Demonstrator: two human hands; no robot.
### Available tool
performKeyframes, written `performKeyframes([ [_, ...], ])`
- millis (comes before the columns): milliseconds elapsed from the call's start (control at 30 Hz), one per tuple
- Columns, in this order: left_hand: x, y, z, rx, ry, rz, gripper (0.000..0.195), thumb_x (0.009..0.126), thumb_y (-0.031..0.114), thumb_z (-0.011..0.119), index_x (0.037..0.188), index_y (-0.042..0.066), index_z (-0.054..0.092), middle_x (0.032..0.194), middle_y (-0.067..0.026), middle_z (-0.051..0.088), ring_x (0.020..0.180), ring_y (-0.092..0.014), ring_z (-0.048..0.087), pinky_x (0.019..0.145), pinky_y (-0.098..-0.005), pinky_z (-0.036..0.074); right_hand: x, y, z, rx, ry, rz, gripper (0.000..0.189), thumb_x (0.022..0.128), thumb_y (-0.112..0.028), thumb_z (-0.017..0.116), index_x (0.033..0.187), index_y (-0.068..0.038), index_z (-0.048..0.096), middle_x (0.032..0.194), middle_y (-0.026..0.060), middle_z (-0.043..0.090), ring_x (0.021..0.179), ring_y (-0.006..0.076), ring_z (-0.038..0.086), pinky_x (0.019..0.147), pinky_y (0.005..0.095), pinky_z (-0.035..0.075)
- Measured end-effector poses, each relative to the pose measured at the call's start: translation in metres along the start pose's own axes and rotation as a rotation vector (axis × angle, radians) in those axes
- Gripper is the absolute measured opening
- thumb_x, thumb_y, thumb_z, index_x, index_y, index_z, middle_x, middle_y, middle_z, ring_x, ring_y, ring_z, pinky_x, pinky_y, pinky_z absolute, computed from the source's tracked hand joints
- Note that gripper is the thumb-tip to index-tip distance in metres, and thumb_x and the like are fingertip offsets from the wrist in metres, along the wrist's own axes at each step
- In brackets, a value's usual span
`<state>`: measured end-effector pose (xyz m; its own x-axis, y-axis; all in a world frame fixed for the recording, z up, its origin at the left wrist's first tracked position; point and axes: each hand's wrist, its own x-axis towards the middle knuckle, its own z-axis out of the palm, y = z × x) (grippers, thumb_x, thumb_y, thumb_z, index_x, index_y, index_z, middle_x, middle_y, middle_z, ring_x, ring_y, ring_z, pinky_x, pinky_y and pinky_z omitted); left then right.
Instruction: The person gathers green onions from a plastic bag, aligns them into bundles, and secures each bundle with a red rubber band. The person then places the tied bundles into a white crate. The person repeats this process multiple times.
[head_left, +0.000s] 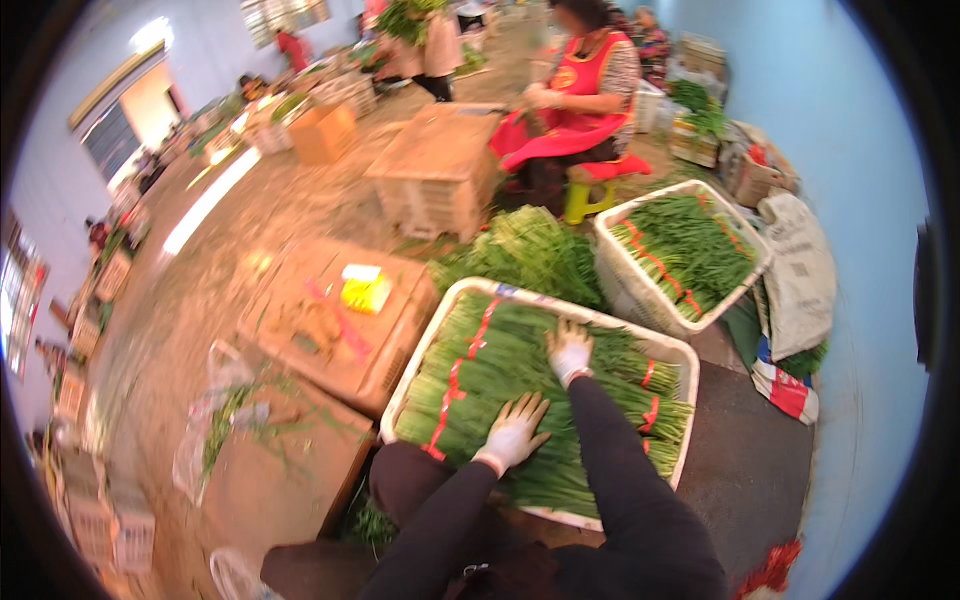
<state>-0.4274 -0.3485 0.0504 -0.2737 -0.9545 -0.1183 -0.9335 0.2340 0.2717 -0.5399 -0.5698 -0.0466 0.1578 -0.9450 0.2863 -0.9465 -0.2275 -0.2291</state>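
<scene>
Before me stands a white plastic crate (687, 390) packed with bundles of long green leafy vegetables (480, 375), perhaps garlic chives. Red ties (455, 375) bind the bundles near their pale ends, in rows at the crate's left and right sides. My left hand (514, 435), in a white glove with tan fingers, lies flat on the leaves near the middle, fingers apart. Farther back, my right hand (570, 349), gloved alike, rests palm down on the leaves, also with spread fingers. Neither hand is closed around a bundle.
A second crate (645, 289) of tied greens stands behind at right, beside a white sack (799, 262). Loose greens (536, 247) lie between the crates and a seated person in a red apron (592, 82). Brown boxes (337, 315) stand at left; a blue wall (862, 225) bounds the right.
</scene>
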Motion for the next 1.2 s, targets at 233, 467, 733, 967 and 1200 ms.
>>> performKeyframes([
  [233,-0.119,-0.043,-0.07,0.026,0.642,0.037,0.052,0.094,0.033,0.065,0.137,0.006,0.058,0.14,-0.02,0.055,0.135,-0.039,0.047,0.111,-0.0538,0.038,0.026,-0.062,-0.061,-0.527,-0.026,-0.308,0.056,0.092,-0.033,0.062,0.139,-0.004,0.056,0.149,0.0216,0.048,0.142,0.0414,0.038,0.113,0.0589,0.032],
  [467,-0.484,-0.099,-0.04,0.135,0.451,-1.348,0.047,0.082,0.047,0.077,0.09,0.001,0.069,0.087,-0.0186,0.067,0.082,-0.038,0.065,0.072,-0.0487,0.052,-0.084,-0.294,-0.054,0.609,-0.13,-0.933,0.015,0.088,-0.023,0.066,0.093,-0.011,0.073,0.083,0.017,0.071,0.08,0.0393,0.068,0.07,0.0493,0.054],
  [733,-0.584,-0.096,0.035,0.205,0.641,-1.323,0.015,0.079,0.016,0.074,0.091,0.007,0.073,0.111,-0.0086,0.07,0.12,-0.033,0.058,0.113,-0.0506,0.036,-0.053,-0.39,0.018,0.406,-0.09,-0.634,0.029,0.087,-0.032,0.071,0.098,-0.006,0.074,0.091,0.0209,0.072,0.089,0.0391,0.07,0.08,0.0483,0.055],
  [967,-0.66,-0.124,0.005,0.429,0.833,-1.665,0.013,0.082,0.009,0.073,0.093,0.002,0.073,0.115,-0.014,0.07,0.117,-0.034,0.06,0.106,-0.0454,0.043,-0.042,-0.423,0.072,0.345,-0.241,-0.64,0.025,0.088,-0.025,0.061,0.093,-0.004,0.074,0.092,0.0232,0.072,0.092,0.0413,0.069,0.084,0.0497,0.054],
  [1200,-0.59,-0.135,0.015,0.187,0.714,-1.329,0.04,0.089,0.023,0.072,0.122,0.002,0.065,0.133,-0.0188,0.061,0.126,-0.038,0.055,0.111,-0.0504,0.038,-0.02,-0.414,0.091,0.016,-0.197,-0.89,0.016,0.083,-0.011,0.06,0.088,-0.005,0.075,0.082,0.0176,0.074,0.076,0.0359,0.072,0.071,0.0466,0.058],
])
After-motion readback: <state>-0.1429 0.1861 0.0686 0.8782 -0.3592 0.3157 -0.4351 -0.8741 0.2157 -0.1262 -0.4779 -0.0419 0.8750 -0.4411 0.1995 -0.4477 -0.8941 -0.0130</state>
